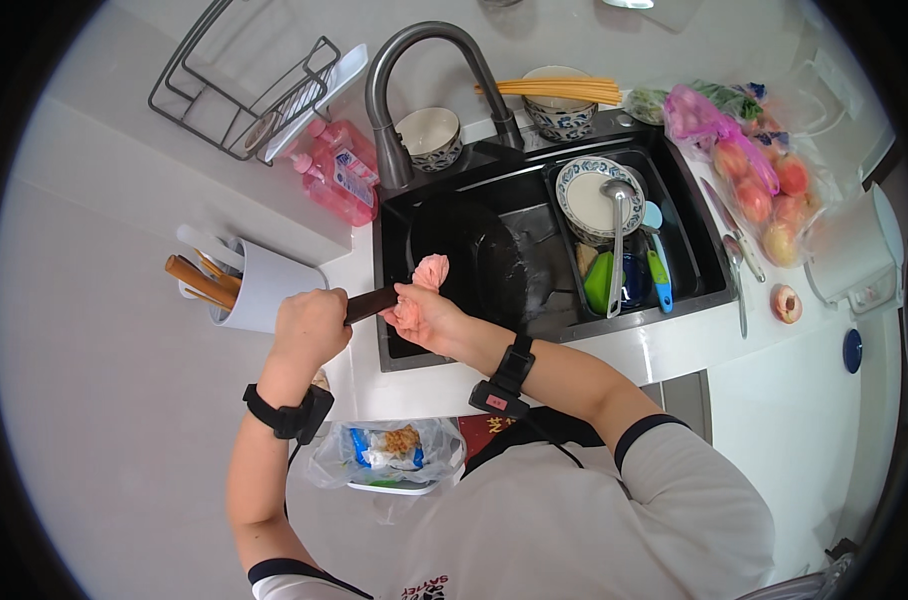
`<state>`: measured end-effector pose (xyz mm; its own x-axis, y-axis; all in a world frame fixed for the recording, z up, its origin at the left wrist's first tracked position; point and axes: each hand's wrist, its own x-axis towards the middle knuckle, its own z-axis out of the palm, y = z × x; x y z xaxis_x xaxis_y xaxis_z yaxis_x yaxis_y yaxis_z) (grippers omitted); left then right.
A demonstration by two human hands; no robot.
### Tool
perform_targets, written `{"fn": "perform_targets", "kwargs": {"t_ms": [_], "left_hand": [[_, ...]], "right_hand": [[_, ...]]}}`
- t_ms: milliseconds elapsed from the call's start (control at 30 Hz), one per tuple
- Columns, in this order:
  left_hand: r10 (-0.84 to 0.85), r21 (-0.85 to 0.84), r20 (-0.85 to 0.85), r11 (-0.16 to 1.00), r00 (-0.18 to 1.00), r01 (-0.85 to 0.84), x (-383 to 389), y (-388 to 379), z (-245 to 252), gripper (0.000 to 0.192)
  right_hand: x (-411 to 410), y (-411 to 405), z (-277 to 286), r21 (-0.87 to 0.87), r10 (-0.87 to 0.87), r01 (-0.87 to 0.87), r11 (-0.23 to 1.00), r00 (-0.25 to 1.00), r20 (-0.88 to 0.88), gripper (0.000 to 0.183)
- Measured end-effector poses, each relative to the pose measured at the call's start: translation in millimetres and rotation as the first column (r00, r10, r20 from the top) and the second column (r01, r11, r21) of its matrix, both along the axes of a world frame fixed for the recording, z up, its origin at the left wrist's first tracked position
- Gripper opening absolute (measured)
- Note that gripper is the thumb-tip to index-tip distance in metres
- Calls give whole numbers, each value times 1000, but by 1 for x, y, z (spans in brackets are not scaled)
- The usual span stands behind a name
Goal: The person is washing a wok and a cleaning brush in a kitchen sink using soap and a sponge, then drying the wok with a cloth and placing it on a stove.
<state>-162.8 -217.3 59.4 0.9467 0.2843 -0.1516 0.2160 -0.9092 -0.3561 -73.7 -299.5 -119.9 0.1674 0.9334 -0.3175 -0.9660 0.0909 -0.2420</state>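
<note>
My left hand (313,327) is closed around the dark handle (371,304) of a black pan (465,255), which rests tilted in the left part of the black sink (385,337). In my right hand (435,321) is a crumpled pink cloth (430,274), pressed against the handle near its pan end. Beside the pan, a basket in the sink holds patterned bowls (595,196), a metal ladle (616,247), a green utensil (598,283) and a blue and green-handled tool (659,279).
A grey faucet (431,31) arches over the sink. Pink soap bottles (341,176) and a white utensil holder (270,289) stand at the left. Bagged peaches (761,187), a knife (746,251), a spoon (737,277) and a cut peach (787,304) lie on the right counter. A lined bin (394,487) sits below.
</note>
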Motion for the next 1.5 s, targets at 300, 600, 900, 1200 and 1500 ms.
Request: {"fn": "perform_targets", "kwargs": {"t_ms": [300, 600, 900, 1200, 1500], "left_hand": [[-206, 467, -73, 858, 976, 216, -21, -45, 31, 11], [-223, 638, -94, 735, 970, 231, -54, -47, 45, 14], [-286, 654, -90, 705, 954, 273, -53, -49, 46, 14], [-294, 650, -99, 705, 951, 285, -54, -49, 46, 15], [-281, 653, -103, 704, 954, 278, -54, -47, 46, 16]], "right_hand": [[-10, -7, 33, 178, 141, -123, 976, 986, -89, 25], [-25, -9, 50, 210, 250, -235, 949, 967, -46, 20], [-23, -9, 49, 193, 269, -262, 946, 963, -12, 19], [-22, -13, 50, 179, 264, -259, 949, 964, -6, 19], [-20, -13, 56, 138, 271, -269, 953, 963, 1, 22]]}}
